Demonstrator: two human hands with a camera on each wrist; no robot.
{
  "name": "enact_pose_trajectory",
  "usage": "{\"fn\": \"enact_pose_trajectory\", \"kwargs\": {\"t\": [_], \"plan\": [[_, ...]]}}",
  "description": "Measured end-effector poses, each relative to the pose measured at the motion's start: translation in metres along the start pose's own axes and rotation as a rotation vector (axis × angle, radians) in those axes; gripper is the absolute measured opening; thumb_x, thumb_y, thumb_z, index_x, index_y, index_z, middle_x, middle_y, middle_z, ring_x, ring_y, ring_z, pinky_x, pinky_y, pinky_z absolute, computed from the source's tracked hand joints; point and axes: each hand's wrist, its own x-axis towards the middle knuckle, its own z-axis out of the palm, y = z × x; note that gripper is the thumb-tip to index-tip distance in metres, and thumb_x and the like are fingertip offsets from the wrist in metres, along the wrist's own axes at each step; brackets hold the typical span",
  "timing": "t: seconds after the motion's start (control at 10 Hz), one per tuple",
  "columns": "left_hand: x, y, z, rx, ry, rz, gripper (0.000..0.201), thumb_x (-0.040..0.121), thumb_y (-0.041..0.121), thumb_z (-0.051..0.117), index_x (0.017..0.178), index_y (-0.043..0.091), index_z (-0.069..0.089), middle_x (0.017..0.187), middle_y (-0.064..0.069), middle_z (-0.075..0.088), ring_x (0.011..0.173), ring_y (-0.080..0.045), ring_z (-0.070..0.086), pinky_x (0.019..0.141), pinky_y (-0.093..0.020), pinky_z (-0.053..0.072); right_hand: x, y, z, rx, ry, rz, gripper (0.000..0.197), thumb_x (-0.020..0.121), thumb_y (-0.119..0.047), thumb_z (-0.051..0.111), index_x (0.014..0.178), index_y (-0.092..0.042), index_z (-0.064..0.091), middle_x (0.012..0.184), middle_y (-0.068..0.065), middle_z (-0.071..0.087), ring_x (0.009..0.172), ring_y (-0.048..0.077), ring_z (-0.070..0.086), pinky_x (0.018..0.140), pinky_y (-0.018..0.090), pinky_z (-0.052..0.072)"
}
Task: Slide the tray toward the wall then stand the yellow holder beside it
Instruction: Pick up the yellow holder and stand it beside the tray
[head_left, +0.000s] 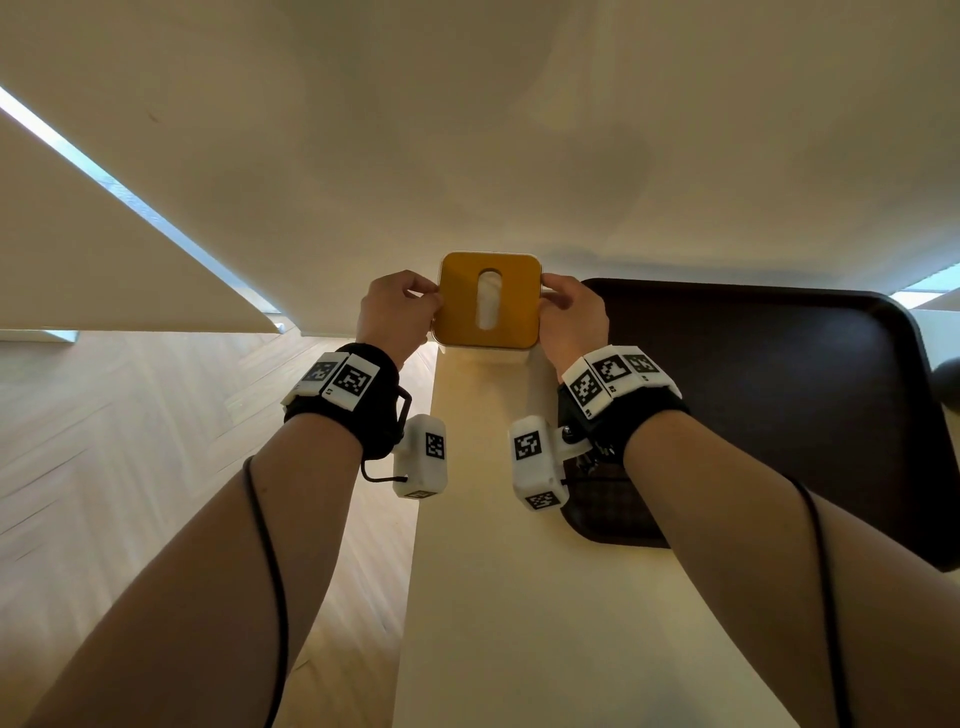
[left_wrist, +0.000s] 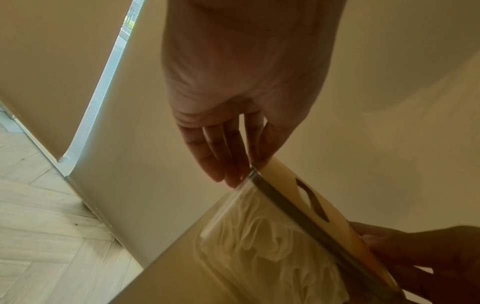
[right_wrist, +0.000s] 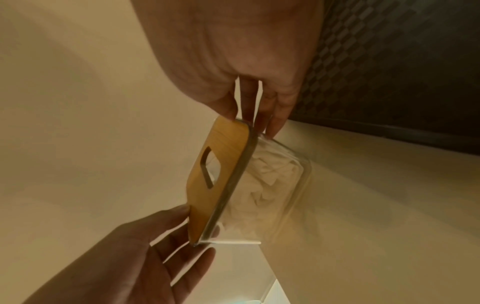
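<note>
The yellow holder (head_left: 457, 304) is a clear box of white napkins with a yellow slotted lid (right_wrist: 221, 164). It is upright at the wall end of the cream table (head_left: 493, 623), just left of the dark brown tray (head_left: 753, 395). My left hand (head_left: 402, 312) pinches the lid's left edge, thumb on top and fingers down the clear side (left_wrist: 249, 170). My right hand (head_left: 569, 317) pinches the right edge the same way (right_wrist: 255, 125). Whether the holder's base touches the table cannot be told. The tray's far edge lies close against the wall (head_left: 467, 130).
The table's left edge runs just under my left wrist, with pale wood floor (head_left: 156, 441) beyond it. The tray (right_wrist: 389, 72) fills the table's right side. A dark rounded object (head_left: 948, 387) shows at the right border.
</note>
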Motion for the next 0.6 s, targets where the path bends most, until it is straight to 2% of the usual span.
{"fn": "enact_pose_trajectory", "kwargs": {"t": [0.1, 0.2, 0.4, 0.5, 0.6], "plan": [[0.0006, -0.0004, 0.0007, -0.002, -0.003, 0.001, 0.01, 0.083, 0.013, 0.062, 0.091, 0.016, 0.068, 0.084, -0.01, 0.068, 0.071, -0.022, 0.064, 0.06, -0.029, 0.052, 0.0008, 0.0, -0.0008, -0.006, 0.007, -0.006, 0.038, 0.096, -0.01, 0.047, 0.13, -0.022, 0.06, 0.121, 0.001, 0.067, 0.1, 0.012, 0.061, 0.066, 0.011, 0.038], [0.0006, -0.0005, 0.0006, -0.008, -0.002, 0.005, 0.011, 0.083, 0.012, 0.062, 0.092, 0.014, 0.068, 0.083, -0.01, 0.067, 0.069, -0.021, 0.064, 0.057, -0.028, 0.051, 0.001, 0.0005, -0.0012, -0.028, -0.006, -0.012, 0.038, 0.097, -0.01, 0.046, 0.131, -0.02, 0.059, 0.123, 0.001, 0.067, 0.093, 0.008, 0.056, 0.057, 0.008, 0.033], [0.001, -0.0011, 0.0009, -0.01, -0.002, 0.007, 0.01, 0.084, 0.012, 0.062, 0.091, 0.014, 0.068, 0.078, -0.007, 0.066, 0.066, -0.019, 0.063, 0.059, -0.028, 0.051, 0.0022, 0.0007, -0.0015, -0.018, -0.005, -0.016, 0.038, 0.096, -0.01, 0.047, 0.13, -0.021, 0.06, 0.122, 0.002, 0.067, 0.092, 0.007, 0.054, 0.061, 0.01, 0.036], [0.0025, -0.0019, 0.002, -0.026, -0.014, 0.005, 0.01, 0.083, 0.011, 0.062, 0.091, 0.015, 0.067, 0.081, -0.009, 0.067, 0.066, -0.02, 0.064, 0.059, -0.028, 0.051, 0.0026, -0.0001, -0.0028, -0.032, -0.02, -0.018, 0.038, 0.096, -0.01, 0.046, 0.13, -0.021, 0.06, 0.122, 0.001, 0.067, 0.096, 0.01, 0.058, 0.058, 0.008, 0.035], [0.001, -0.0009, -0.0009, -0.046, -0.001, -0.003, 0.009, 0.085, 0.015, 0.062, 0.092, 0.014, 0.068, 0.082, -0.008, 0.069, 0.066, -0.019, 0.065, 0.06, -0.029, 0.051, -0.0014, -0.0014, -0.0072, -0.064, 0.001, -0.022, 0.041, 0.097, -0.01, 0.044, 0.135, -0.019, 0.055, 0.131, 0.003, 0.061, 0.113, 0.015, 0.058, 0.078, 0.014, 0.04]]}}
